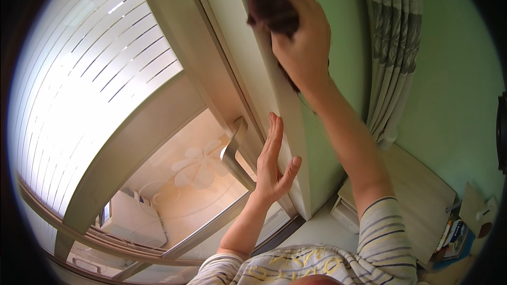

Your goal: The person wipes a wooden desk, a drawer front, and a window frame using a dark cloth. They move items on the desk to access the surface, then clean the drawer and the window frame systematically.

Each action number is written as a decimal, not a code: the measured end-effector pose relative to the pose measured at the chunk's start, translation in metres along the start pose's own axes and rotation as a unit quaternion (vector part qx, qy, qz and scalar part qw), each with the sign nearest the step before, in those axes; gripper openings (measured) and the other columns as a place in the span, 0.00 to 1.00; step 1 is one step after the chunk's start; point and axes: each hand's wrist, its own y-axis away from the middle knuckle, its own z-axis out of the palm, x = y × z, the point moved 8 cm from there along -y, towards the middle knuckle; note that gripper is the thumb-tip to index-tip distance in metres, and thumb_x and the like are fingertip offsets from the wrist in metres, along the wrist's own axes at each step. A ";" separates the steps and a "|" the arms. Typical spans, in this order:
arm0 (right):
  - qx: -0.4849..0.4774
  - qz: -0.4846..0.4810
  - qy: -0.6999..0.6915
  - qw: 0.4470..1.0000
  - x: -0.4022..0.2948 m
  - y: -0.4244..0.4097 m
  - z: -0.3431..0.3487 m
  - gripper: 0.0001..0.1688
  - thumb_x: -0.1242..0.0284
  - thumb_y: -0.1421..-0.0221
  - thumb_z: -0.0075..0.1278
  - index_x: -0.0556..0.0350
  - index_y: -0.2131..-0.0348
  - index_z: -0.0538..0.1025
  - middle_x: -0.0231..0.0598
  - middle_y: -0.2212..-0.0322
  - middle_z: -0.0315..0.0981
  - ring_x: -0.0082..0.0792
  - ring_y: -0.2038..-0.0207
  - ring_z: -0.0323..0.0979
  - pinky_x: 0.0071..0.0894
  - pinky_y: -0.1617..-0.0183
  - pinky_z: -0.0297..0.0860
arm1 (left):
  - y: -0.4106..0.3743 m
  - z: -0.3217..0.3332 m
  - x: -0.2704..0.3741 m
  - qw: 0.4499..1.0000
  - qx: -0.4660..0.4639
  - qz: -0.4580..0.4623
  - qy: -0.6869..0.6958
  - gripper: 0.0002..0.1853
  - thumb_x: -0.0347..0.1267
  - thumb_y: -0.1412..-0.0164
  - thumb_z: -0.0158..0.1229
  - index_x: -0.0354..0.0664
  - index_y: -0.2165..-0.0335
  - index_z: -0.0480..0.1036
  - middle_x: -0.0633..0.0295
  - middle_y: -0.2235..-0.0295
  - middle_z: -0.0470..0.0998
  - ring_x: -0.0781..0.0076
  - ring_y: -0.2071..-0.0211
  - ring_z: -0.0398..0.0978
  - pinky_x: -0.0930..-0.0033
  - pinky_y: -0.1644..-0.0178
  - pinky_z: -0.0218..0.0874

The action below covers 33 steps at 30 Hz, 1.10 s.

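Note:
My right hand (307, 43) is raised against the white door frame (253, 55) and grips a bunched dark maroon cloth (273, 8). The cloth is blurred, so its exact kind is hard to tell. A dark edge and a loose thread show below the hand. Lower down, my left hand (273, 166) holds nothing; its palm faces the frame, fingers straight and together, thumb apart. Whether it touches the frame, I cannot tell. Just left of it is the curved metal handle (233, 154) of a glazed door (186, 75).
Behind the glass of the door stands a white box-shaped appliance (136, 221). A green wall (336, 134) meets the frame on the right, with a grey patterned curtain (396, 35) beyond. A wooden desk (416, 190) and several books (453, 241) are at the lower right.

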 end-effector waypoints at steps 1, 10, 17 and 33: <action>0.008 -0.014 0.003 1.000 -0.001 -0.017 0.005 0.29 0.81 0.65 0.57 0.57 0.56 0.77 0.40 0.65 0.72 0.46 0.63 0.69 0.42 0.59 0.69 | 0.000 0.000 0.001 1.000 0.000 0.003 -0.004 0.46 0.50 0.37 0.52 0.28 0.35 0.46 0.41 0.32 0.45 0.52 0.30 0.37 0.54 0.30 0.31; -0.045 0.013 0.034 0.998 -0.017 0.006 -0.002 0.27 0.77 0.61 0.63 0.55 0.56 0.77 0.39 0.65 0.69 0.46 0.63 0.70 0.43 0.60 0.70 | -0.001 -0.003 0.001 1.000 -0.011 0.015 -0.017 0.44 0.43 0.38 0.54 0.31 0.34 0.46 0.39 0.33 0.44 0.47 0.30 0.38 0.53 0.30 0.35; 0.024 0.000 0.012 1.000 -0.002 -0.010 -0.002 0.28 0.80 0.60 0.61 0.53 0.55 0.74 0.41 0.67 0.73 0.50 0.66 0.74 0.42 0.63 0.71 | -0.001 0.001 0.004 1.000 -0.003 0.013 -0.013 0.44 0.39 0.40 0.56 0.31 0.34 0.46 0.39 0.33 0.46 0.48 0.30 0.38 0.52 0.30 0.33; -0.007 -0.024 0.078 0.997 -0.006 -0.025 0.009 0.22 0.74 0.60 0.62 0.51 0.61 0.76 0.36 0.71 0.72 0.45 0.67 0.74 0.45 0.66 0.71 | 0.001 0.000 0.003 0.994 -0.010 0.045 -0.103 0.47 0.38 0.42 0.60 0.33 0.34 0.45 0.39 0.33 0.44 0.43 0.31 0.41 0.52 0.32 0.44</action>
